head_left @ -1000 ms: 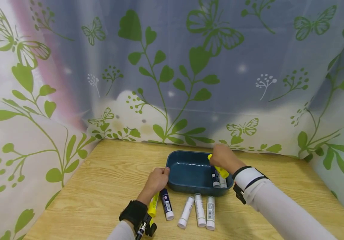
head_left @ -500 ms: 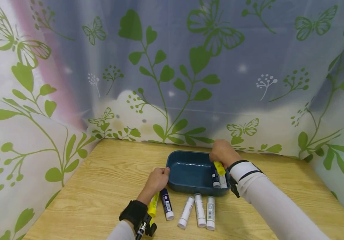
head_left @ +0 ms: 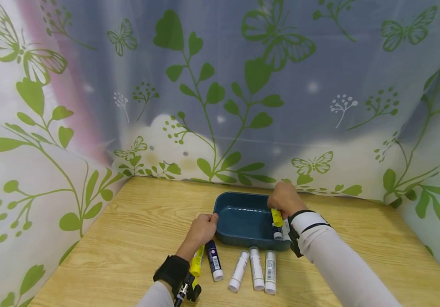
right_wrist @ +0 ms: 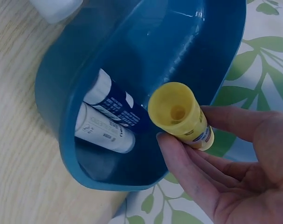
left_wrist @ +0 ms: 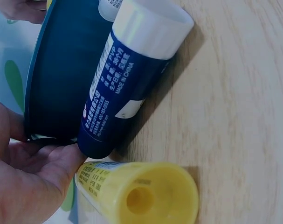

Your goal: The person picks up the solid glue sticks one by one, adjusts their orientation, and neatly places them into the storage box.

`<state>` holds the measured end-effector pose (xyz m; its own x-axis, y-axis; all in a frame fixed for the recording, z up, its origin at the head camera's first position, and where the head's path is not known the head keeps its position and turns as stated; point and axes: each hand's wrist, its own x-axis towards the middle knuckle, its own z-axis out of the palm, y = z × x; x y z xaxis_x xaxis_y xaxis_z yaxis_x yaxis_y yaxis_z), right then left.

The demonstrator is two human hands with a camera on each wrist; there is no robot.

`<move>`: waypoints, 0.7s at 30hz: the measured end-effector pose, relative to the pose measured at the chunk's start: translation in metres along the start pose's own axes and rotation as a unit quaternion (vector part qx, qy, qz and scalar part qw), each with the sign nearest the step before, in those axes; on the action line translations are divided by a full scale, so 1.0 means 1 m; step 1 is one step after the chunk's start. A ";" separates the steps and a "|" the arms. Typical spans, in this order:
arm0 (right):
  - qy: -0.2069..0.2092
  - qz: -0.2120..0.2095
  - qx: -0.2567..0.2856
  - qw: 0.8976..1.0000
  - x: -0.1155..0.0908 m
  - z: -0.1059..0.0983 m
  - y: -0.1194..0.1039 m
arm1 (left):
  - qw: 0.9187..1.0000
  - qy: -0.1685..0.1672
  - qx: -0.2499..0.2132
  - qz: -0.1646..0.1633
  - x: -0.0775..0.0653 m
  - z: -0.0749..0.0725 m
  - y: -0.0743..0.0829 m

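My right hand pinches a yellow glue stick between thumb and fingers, over the right end of a dark teal plastic bin. Beneath it in the bin, a navy glue stick and a white glue stick lie side by side. At the bin's left end, my left hand grips the rim. Close to that hand on the table are a navy glue stick with a white end and a yellow glue stick, partly hidden by the wrist in the head view.
Three white glue sticks, the left one, the middle one and the right one, lie in front of the bin on the wooden table. A patterned curtain hangs behind and at both sides.
My right hand has turned the yellow glue stick more end-on toward the camera and shifted it slightly left over the bin. My left hand stays at the rim.
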<state>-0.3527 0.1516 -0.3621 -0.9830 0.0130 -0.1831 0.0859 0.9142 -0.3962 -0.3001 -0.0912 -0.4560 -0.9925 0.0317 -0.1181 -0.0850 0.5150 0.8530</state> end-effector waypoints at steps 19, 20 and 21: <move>0.039 -0.013 0.007 0.999 -0.002 0.022 0.002 | 1.000 0.001 0.002 0.004 0.001 0.001 -0.001; 0.039 -0.014 0.006 0.999 -0.002 0.023 0.002 | 1.000 0.001 0.002 0.003 0.001 0.001 -0.001; 0.039 -0.013 0.006 0.999 -0.002 0.025 0.002 | 1.000 0.001 0.002 0.004 0.001 0.001 -0.001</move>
<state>-0.3465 0.1433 -0.3847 -0.9946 0.0219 -0.1019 0.0621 0.9100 -0.4100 -0.3006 -0.0903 -0.4575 -0.9933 0.0339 -0.1109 -0.0774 0.5182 0.8518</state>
